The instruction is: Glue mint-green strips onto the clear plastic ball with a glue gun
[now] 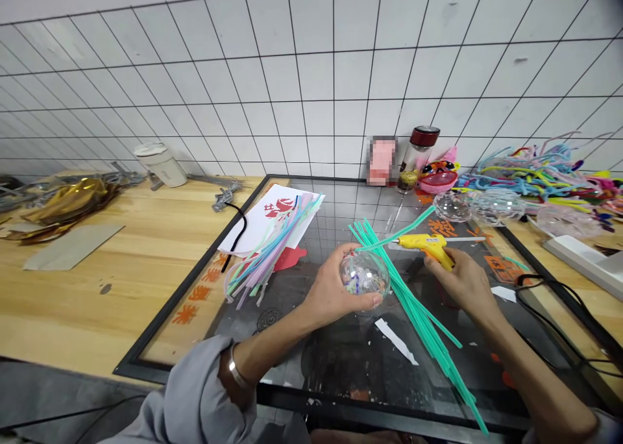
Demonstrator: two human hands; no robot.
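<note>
My left hand is wrapped round a clear plastic ball with small coloured bits visible inside. A green pipe cleaner rises from the top of the ball and slants off to the right. In my right hand is a yellow hot glue gun, gripped by its handle. Its nozzle points left, close to that pipe cleaner, and a glue stick sticks out behind. Beneath lies a bundle of green pipe cleaners across the dark glass panel.
Pastel pipe cleaners lie on white paper at left. More clear balls and a heap of coloured pipe cleaners sit at back right, near a glass bottle. A black cable runs along the right side.
</note>
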